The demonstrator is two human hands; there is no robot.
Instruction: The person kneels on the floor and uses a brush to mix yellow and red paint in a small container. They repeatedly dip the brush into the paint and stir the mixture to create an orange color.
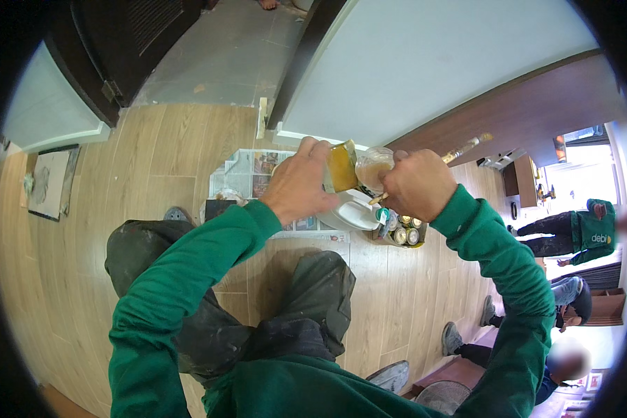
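My left hand (303,182) is wrapped round a small tin (341,167) with an amber-yellow face or inside, tilted toward the right. Close against it, a clear plastic cup (373,168) with a beige, cloudy content is gripped by my right hand (421,182). A paintbrush (467,148) is also in that hand, its pale bristles pointing up and to the right; what looks like its wooden handle end comes out below the fingers. Whether liquid passes between tin and cup I cannot tell. Under my hands is a white round container (355,213), partly hidden.
Newspaper (240,167) covers part of the wood-plank floor (167,143). A box of several small tins (406,233) stands right of the white container. A wall (425,70) and a dark door (132,42) lie ahead. Other people (571,233) are at the right.
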